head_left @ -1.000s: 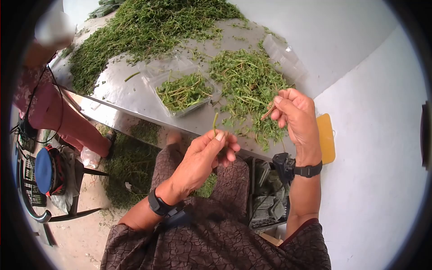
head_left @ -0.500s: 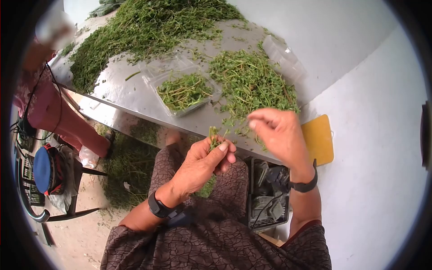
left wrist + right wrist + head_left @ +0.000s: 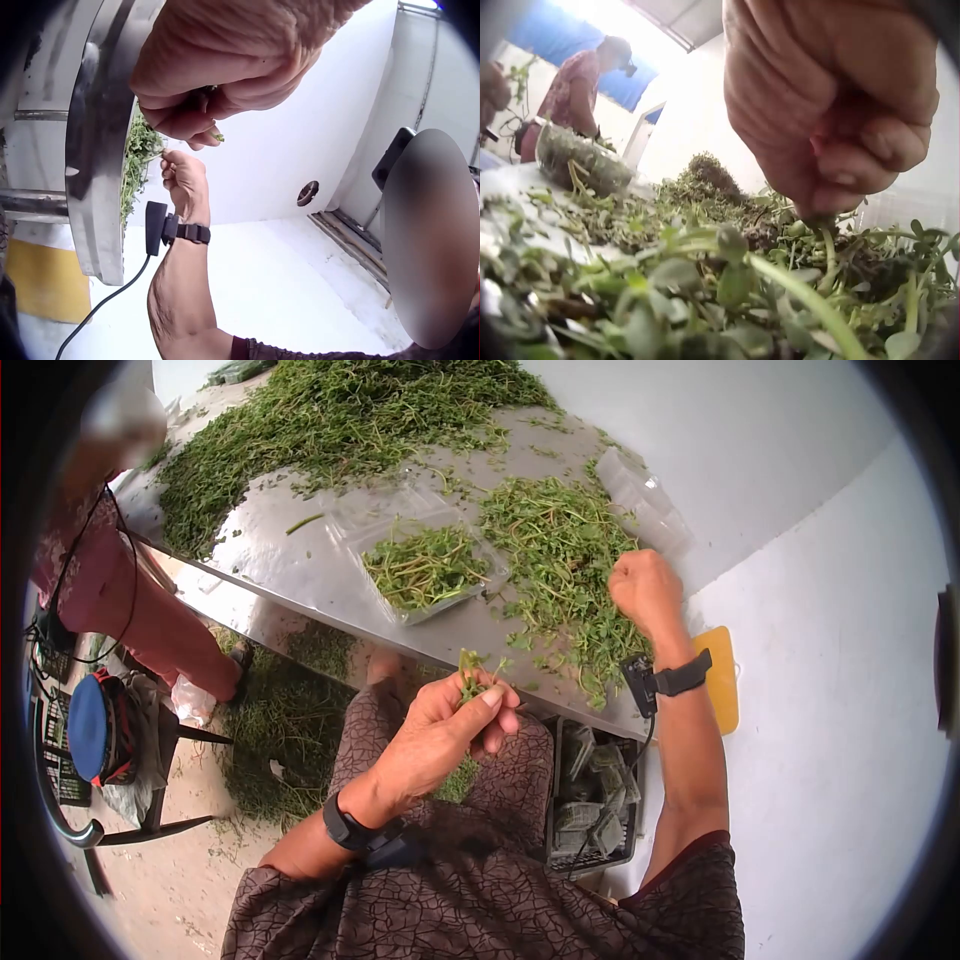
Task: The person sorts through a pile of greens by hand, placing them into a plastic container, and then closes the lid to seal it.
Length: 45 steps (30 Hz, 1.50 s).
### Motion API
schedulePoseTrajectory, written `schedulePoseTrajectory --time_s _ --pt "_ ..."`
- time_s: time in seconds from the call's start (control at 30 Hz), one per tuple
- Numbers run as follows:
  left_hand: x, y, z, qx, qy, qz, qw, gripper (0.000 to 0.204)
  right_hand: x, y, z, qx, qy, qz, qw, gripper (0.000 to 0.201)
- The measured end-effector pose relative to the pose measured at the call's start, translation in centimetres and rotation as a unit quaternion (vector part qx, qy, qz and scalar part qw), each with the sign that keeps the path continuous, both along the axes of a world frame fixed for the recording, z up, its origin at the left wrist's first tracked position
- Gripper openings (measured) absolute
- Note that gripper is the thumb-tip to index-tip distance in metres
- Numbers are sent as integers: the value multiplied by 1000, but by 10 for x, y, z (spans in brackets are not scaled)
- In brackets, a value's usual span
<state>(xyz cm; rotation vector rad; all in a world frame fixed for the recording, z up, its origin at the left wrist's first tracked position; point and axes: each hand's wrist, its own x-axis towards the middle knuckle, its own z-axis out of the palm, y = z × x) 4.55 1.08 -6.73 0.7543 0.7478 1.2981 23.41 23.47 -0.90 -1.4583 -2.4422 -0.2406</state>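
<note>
My left hand [image 3: 440,732] pinches a small bunch of leafy green sprigs [image 3: 470,680] between thumb and fingers, above my lap and in front of the table edge. My right hand [image 3: 648,596] is at the right side of a loose pile of greens [image 3: 555,545] on the metal table. In the right wrist view its fingertips pinch a green stem [image 3: 828,253] among the small rounded leaves. Left of this pile, an open clear plastic box [image 3: 402,618] holds more greens.
A larger heap of greens [image 3: 360,420] covers the back of the table [image 3: 290,575]. Another clear container [image 3: 640,500] lies near the wall. A yellow board [image 3: 722,680] hangs at right. Below sits a black crate [image 3: 590,865] of plastic packs. Another person [image 3: 90,580] stands left, near a chair [image 3: 165,760].
My right hand let go of a brown stem, passed near my left hand, then went back to the pile's right side. My left hand's single stem has become a leafy bunch.
</note>
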Motion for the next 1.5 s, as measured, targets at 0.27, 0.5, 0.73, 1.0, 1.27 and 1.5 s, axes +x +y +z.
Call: schedulePoseTrajectory --time_s 0.27,0.5,0.73,1.0,1.27,1.5 --pt "7 7 2 -3 4 16 1000 24 12 -55 38 -249 402 -35 881 18" --pt "16 8 -1 8 4 12 1000 24 13 -101 39 -334 453 58 824 13" --pt "24 12 -4 86 27 20 996 25 -22 -154 18 -448 368 126 805 11" --pt "7 0 1 75 62 1 995 24 -17 -87 24 -136 225 71 962 20" --pt "-2 0 -6 83 85 -6 993 28 -24 -12 13 7 -47 60 997 35" --pt "-3 3 -7 71 94 -4 993 26 -31 9 -5 96 -141 126 977 31"
